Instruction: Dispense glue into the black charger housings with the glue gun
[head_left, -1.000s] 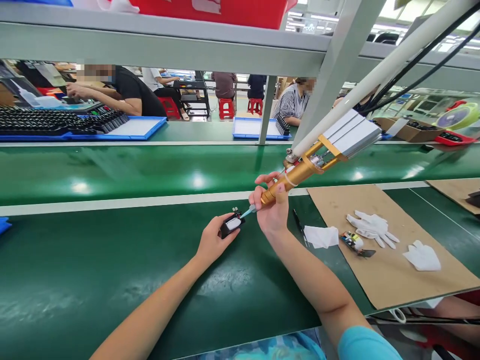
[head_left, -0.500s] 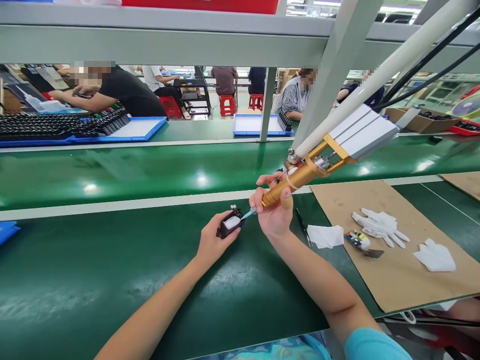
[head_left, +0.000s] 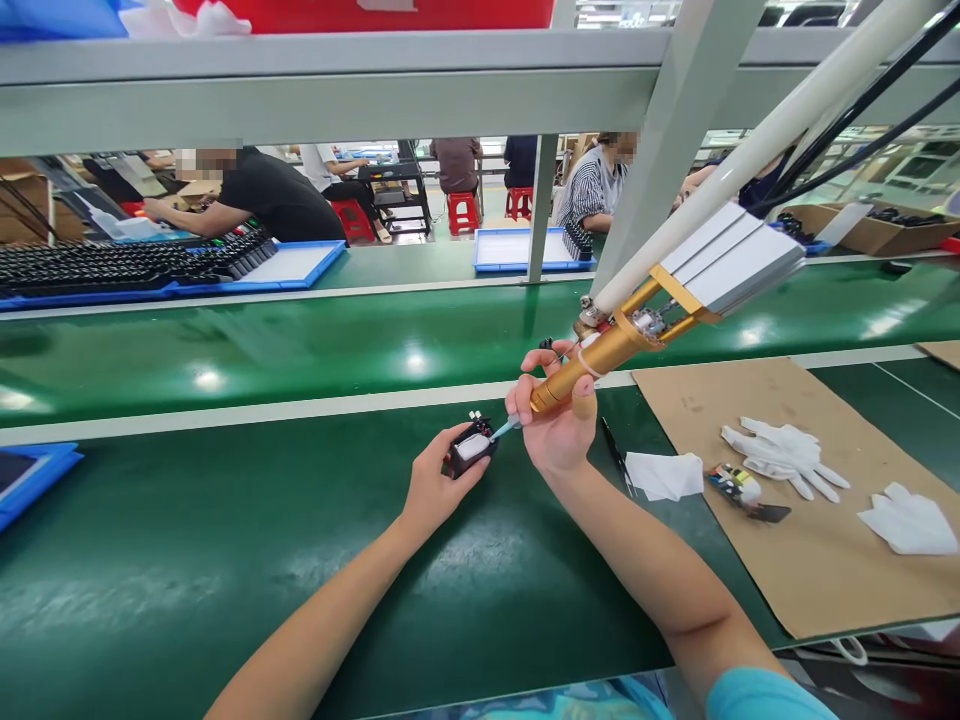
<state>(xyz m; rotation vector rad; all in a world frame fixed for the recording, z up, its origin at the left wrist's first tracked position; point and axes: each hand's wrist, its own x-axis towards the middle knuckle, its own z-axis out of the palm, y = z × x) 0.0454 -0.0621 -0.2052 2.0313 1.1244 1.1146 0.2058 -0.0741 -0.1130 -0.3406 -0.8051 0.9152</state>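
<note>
My left hand (head_left: pixel 436 482) is closed around a small black plastic housing (head_left: pixel 472 447), holding it just above the green tabletop. White material lies in its open face, and small white parts stick up from its far end. My right hand (head_left: pixel 559 425) grips a gold-coloured glue dispenser (head_left: pixel 574 378) that hangs on a slanted white arm. Its pale blue nozzle (head_left: pixel 504 430) points down and left, with the tip at the near right edge of the housing. Whether the tip touches the white material, I cannot tell.
Right of my hands lie black tweezers (head_left: pixel 617 455), a white cloth (head_left: pixel 665 476) and brown cardboard (head_left: pixel 750 560) bearing white gloves (head_left: pixel 787 455) and a circuit board (head_left: pixel 742 490). A blue tray (head_left: pixel 45 470) sits at left. Behind runs a green conveyor belt (head_left: pixel 337 350); co-workers sit beyond.
The whole view has shifted slightly, so more of the blue tray shows at left. Both hands keep their hold, and nozzle and housing stay together.
</note>
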